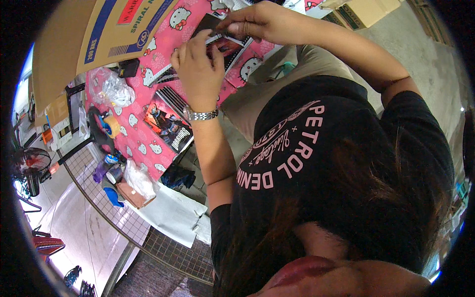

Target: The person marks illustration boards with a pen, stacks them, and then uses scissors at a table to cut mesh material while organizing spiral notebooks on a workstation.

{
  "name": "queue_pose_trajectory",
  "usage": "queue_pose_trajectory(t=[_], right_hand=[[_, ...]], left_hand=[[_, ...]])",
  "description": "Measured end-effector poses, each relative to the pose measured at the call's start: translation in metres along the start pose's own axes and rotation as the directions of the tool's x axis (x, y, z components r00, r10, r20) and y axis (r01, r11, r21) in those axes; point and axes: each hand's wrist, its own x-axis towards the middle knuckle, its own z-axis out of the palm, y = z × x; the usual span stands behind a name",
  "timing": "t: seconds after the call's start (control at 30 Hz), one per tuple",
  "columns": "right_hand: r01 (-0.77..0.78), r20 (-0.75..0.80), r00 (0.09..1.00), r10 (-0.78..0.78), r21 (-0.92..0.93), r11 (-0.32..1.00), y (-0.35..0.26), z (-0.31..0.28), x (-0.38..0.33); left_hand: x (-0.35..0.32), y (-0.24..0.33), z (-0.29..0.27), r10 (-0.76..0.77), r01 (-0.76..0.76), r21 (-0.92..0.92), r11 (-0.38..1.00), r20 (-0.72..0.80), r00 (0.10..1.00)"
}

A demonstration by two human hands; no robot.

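Observation:
Dark-covered notebooks (231, 55) with a reddish picture lie on the pink table near its edge. My left hand (199, 67), with a silver watch (203, 115) at the wrist, has its fingers bent over the notebook's left side. My right hand (261, 24) is closed at the notebook's far edge, thumb and fingers drawn together near a pale strip there. The hands almost meet, and the fingertips partly hide what they grip. Closer to the table's near corner, a stack of spiral notebooks (170, 121) shows an illustrated red and black cover.
A large cardboard box (106, 39) stands at the left. Crumpled clear plastic (111, 89), a tape roll (112, 126) and a white plastic bag (140, 179) lie along the far left side. More cardboard boxes (368, 14) sit on the floor at upper right. A wire rack (106, 208) stands below.

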Motion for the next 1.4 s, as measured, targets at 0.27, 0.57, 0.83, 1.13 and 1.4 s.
queue_pose_trajectory(t=[0.27,0.57,0.83,1.13,1.4], right_hand=[[0.053,-0.019,0.998,-0.065,-0.380,0.923,-0.045,0.001,-0.009],[0.140,-0.082,0.927,-0.365,-0.830,0.540,0.081,-0.074,0.085],[-0.060,0.311,0.950,-0.002,0.189,0.980,0.028,-0.059,0.064],[-0.098,0.473,0.819,-0.323,0.671,0.735,0.013,-0.028,0.055],[-0.188,0.665,0.746,-0.027,0.250,0.950,-0.021,-0.044,0.065]], left_hand=[[-0.002,0.002,0.004,0.039,-0.042,0.061,0.997,0.046,0.998],[-0.008,-0.001,-0.006,-0.134,0.123,0.175,0.977,0.053,0.989],[-0.024,-0.005,-0.012,-0.226,0.232,-0.078,0.970,0.077,0.971],[-0.020,-0.001,-0.017,-0.156,0.158,-0.022,0.987,0.075,0.985],[-0.026,-0.007,-0.014,-0.235,0.239,-0.110,0.965,0.051,0.971]])
